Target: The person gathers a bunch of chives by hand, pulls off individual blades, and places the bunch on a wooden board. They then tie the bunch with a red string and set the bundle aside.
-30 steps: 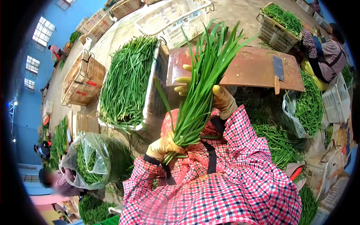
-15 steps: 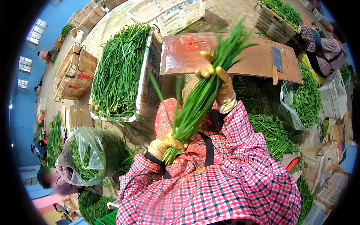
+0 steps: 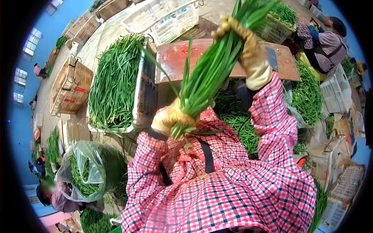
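Note:
A bunch of long green garlic chives (image 3: 208,77) slants up and to the right in front of my body. My left hand (image 3: 174,118), in a yellowish work glove, is closed round its lower end, and short cut stem ends stick out below the fist. My right hand (image 3: 248,48), gloved too, wraps round the bunch near its leafy top. A couple of loose leaves stand away from the bunch on the left. Behind it lies a reddish-brown board (image 3: 173,66), partly covered by the bunch and my right arm. The blade of a cleaver (image 3: 271,59) shows on the board.
A white crate (image 3: 138,99) heaped with chives stands to the left, near a clear plastic bag (image 3: 101,171) of greens. More loose chives (image 3: 244,132) lie under the board. One co-worker (image 3: 328,50) sits at far right, another (image 3: 64,194) at lower left.
Both hands have risen with the bunch, the right one going farther up and to the right. My right arm is stretched out more, and its fingers now wrap more fully round the leaves.

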A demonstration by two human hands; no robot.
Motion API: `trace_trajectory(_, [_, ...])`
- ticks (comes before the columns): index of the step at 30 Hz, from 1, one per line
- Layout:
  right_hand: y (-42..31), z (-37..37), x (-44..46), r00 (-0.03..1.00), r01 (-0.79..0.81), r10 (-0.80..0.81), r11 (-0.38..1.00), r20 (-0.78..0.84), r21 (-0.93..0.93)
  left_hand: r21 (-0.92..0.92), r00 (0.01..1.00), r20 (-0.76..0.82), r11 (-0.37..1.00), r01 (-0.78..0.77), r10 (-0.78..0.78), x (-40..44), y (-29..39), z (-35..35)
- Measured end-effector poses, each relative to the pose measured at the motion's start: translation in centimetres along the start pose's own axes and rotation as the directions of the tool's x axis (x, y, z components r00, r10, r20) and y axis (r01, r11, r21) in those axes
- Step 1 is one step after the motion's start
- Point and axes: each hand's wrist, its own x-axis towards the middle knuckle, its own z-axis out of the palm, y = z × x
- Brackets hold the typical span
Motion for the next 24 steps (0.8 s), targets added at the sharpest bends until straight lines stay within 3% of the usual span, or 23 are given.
trace_trajectory(1, [-1.6,-1.0,1.5,0.998,0.016,-0.016,1.000,0.067,0.004,-0.056,0.999,0.041,0.998,0.031,-0.028,1.1,1.6,0.5])
trace_trajectory(2, [-4.1,-0.1,2.3,0.999,0.035,-0.035,0.999,0.001,0.017,0.244,0.971,0.127,0.942,-0.230,0.204,4.3,1.3,-1.0])
trace_trajectory(3, [-6.6,0.8,3.2,0.996,0.056,-0.054,0.998,-0.065,0.027,0.337,0.973,0.222,0.932,-0.134,0.059,5.3,4.0,-0.7])
trace_trajectory(5, [-9.2,-0.1,5.6,0.934,0.301,-0.291,0.954,0.206,-0.016,0.606,0.923,0.276,0.696,-0.384,0.269,7.9,6.7,0.6])
trace_trajectory(7, [-11.6,0.9,4.6,0.969,0.248,-0.247,0.967,0.030,-0.061,0.772,0.915,0.284,0.498,-0.396,0.286,10.7,8.7,0.6])
trace_trajectory(10, [-10.4,-1.9,3.8,0.964,0.215,-0.246,0.945,-0.101,-0.246,0.684,0.905,0.276,0.595,-0.421,0.323,12.6,8.2,-4.0])
trace_trajectory(12, [-9.6,-3.1,2.5,0.955,0.190,-0.262,0.900,-0.139,-0.393,0.347,0.935,0.241,0.877,-0.333,0.260,10.9,9.6,-2.5])
trace_trajectory(14, [-8.3,-5.2,2.3,0.886,0.402,-0.463,0.786,-0.017,-0.469,0.255,0.959,0.178,0.931,-0.263,0.222,11.2,7.9,-4.9])
trace_trajectory(15, [-7.9,-6.3,2.5,0.833,0.500,-0.550,0.708,0.053,-0.499,0.310,0.962,0.163,0.914,-0.260,0.218,11.2,7.4,-5.4])
trace_trajectory(16, [-7.7,-6.8,2.8,0.850,0.502,-0.526,0.788,0.035,-0.358,0.365,0.965,0.148,0.895,-0.255,0.214,11.3,6.9,-6.0])
trace_trajectory(18, [-8.9,-7.0,1.3,0.863,0.378,-0.484,0.808,-0.144,-0.453,0.624,0.969,0.147,0.741,-0.248,0.200,10.8,6.6,-5.9])
trace_trajectory(20, [-9.6,-7.9,0.7,0.850,0.334,-0.486,0.797,-0.205,-0.504,0.706,0.960,0.082,0.664,-0.245,0.267,10.1,5.5,-5.2])
trace_trajectory(21, [-9.4,-8.5,0.5,0.846,0.317,-0.485,0.790,-0.220,-0.525,0.773,0.963,-0.010,0.613,-0.163,0.269,9.4,5.1,-4.4])
trace_trajectory(22, [-8.9,-8.9,0.3,0.845,0.299,-0.483,0.783,-0.230,-0.546,0.734,0.963,-0.108,0.673,-0.089,0.246,8.5,4.9,-3.6])
trace_trajectory(24, [-6.6,-10.1,0.1,0.845,0.242,-0.473,0.753,-0.248,-0.612,0.710,0.959,-0.162,0.703,-0.052,0.234,7.7,4.2,-3.2])
